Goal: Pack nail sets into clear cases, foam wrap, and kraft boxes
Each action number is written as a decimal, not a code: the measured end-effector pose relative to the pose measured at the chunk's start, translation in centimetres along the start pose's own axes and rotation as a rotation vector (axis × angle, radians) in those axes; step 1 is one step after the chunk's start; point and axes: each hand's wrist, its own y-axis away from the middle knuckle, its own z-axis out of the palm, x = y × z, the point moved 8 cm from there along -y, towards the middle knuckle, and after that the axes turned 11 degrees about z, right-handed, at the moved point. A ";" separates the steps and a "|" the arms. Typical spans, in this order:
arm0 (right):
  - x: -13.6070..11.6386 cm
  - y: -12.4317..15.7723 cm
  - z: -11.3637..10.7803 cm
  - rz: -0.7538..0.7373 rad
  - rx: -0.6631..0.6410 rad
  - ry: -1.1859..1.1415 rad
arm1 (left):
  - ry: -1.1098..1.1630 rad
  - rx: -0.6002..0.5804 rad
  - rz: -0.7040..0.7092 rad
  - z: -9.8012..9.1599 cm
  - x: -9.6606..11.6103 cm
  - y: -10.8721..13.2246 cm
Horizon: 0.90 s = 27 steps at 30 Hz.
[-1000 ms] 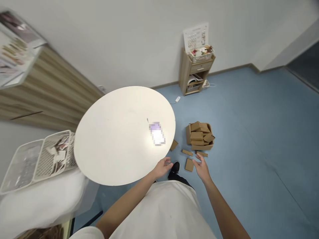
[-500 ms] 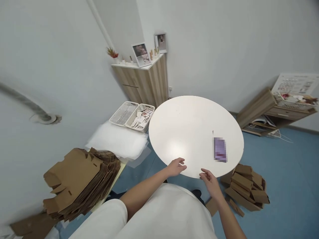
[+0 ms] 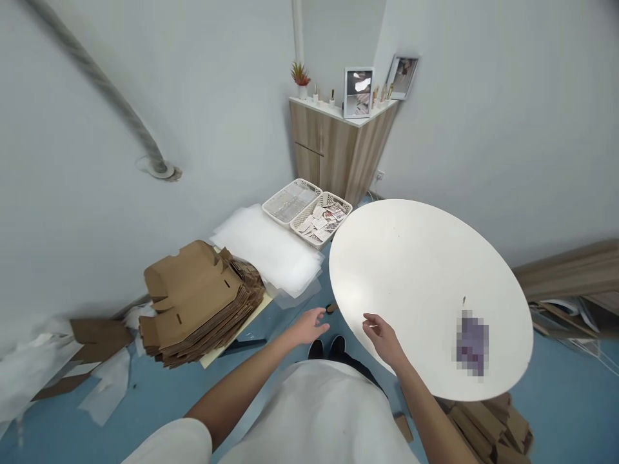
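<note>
My left hand hangs in the air between the stack of flat cardboard boxes and the round white table. Its fingers are apart and hold nothing. Over the table's near left edge is my right hand, fingers loosely bent and apart, also holding nothing. On the right part of the table lies a purple item, blurred into blocks, so its kind cannot be made out. To the left, the stack of flat brown cardboard boxes is nearest to my left hand.
Behind the cardboard lie white translucent sheets. Two white baskets stand beyond them, one with clear packets, one with printed cards. A wooden cabinet fills the corner. Folded cardboard boxes sit below the table's right side.
My view has turned left, so the table now sits further right and the cardboard stack nearer the middle. My left hand has moved off the table's edge; both hands stay without anything in them.
</note>
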 end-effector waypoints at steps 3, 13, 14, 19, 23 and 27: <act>-1.6 -1.3 0.5 -0.036 -0.053 -0.005 | -0.082 -0.047 -0.067 -1.8 -0.9 0.9; -2.0 -5.7 0.2 -0.056 -0.139 -0.016 | -0.391 -0.015 -0.049 -6.6 1.3 -1.2; -2.0 -6.2 0.2 -0.054 -0.151 -0.010 | -0.400 -0.004 -0.030 -7.1 1.7 -1.6; -3.1 -9.5 1.1 -0.053 -0.153 0.018 | -0.365 0.007 0.054 -9.9 2.6 -3.8; -5.8 -12.6 3.1 -0.047 -0.124 0.004 | -0.314 0.034 0.077 -13.5 1.9 -6.6; -9.8 -15.4 5.7 -0.035 -0.136 0.032 | -0.232 0.108 0.114 -17.5 1.3 -10.8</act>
